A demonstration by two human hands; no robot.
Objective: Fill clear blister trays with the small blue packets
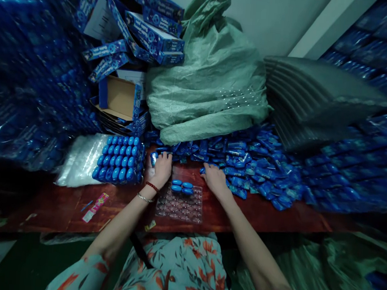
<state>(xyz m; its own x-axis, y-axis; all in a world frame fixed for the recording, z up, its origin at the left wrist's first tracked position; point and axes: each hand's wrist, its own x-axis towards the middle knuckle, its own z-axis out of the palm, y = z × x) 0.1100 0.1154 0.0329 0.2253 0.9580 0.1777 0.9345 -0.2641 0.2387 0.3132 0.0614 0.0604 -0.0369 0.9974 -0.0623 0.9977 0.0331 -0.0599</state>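
Observation:
A clear plastic tray (179, 206) with moulded pockets lies on the table in front of me. Several shiny blue egg-shaped capsules (181, 187) sit in its far part. Beyond the tray, my left hand (162, 168) reaches to the near edge of the blue packets, its fingers curled down; what is under the fingertips is hidden. A blue-and-white packet (153, 159) lies just left of it. On the other side, my right hand (215, 178) is closed with a small blue piece at its fingertips, beside the heap of blue packets (264, 172).
Filled trays of blue capsules (117, 159) are stacked at left, by clear plastic sheets (80, 159). Printed boxes (155, 32) and a green woven sack (207, 84) stand behind. Grey foam-like sheets (323, 92) lean at right. Bagged blue goods (30, 63) rise at left.

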